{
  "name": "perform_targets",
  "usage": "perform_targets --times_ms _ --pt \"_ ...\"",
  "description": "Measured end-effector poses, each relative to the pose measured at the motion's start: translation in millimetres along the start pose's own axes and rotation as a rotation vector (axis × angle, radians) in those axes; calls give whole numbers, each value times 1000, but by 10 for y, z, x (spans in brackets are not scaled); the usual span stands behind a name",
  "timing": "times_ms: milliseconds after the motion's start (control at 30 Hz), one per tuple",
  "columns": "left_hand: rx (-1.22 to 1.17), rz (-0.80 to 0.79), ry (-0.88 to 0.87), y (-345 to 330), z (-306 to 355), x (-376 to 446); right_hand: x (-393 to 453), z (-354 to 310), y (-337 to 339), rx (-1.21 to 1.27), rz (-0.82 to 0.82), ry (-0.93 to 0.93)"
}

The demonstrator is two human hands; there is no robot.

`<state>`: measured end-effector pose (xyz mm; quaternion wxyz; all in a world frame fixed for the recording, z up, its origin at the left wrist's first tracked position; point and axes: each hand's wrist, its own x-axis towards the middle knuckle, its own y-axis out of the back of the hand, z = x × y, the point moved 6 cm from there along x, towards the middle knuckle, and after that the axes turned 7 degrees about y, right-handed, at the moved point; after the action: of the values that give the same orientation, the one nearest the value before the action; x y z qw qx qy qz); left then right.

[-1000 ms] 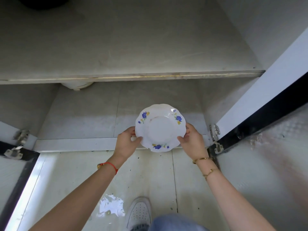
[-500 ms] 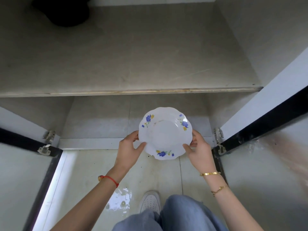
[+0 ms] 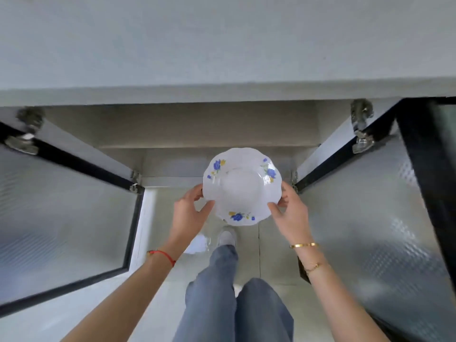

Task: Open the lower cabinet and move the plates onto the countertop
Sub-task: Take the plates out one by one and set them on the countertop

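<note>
A white plate [image 3: 243,186] with a scalloped rim and blue and yellow flowers hangs in the air in front of the open lower cabinet [image 3: 197,134]. My left hand [image 3: 188,212] grips its left rim and my right hand [image 3: 291,213] grips its right rim. The grey countertop [image 3: 222,45] fills the upper part of the view, its front edge just above the cabinet opening. The cabinet's inside is mostly hidden beneath the countertop edge.
Both cabinet doors stand wide open: the left door [image 3: 61,213] and the right door [image 3: 375,218], each frosted glass in a black frame. My legs in jeans [image 3: 229,292] and a white shoe [image 3: 227,236] are below on the tiled floor.
I have risen from looking into the cabinet shelves; the plate has come up and out with both hands, and the countertop has come into view above.
</note>
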<state>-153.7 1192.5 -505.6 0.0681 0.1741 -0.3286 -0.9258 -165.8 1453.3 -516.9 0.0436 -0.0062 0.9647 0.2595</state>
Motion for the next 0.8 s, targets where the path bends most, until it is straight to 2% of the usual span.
perform_targets --times_ms 333,533,800 --pt "-25 9 66 1574 1463 -1773 -1157 -2038 1319 -27 -84 62" --pt "-80 58 42 2071 1937 -2473 -1635 -2649 1762 -9 -77 101" --pt "-130 102 15 2448 2202 -2950 -1917 -3129 2001 -6 -84 171"
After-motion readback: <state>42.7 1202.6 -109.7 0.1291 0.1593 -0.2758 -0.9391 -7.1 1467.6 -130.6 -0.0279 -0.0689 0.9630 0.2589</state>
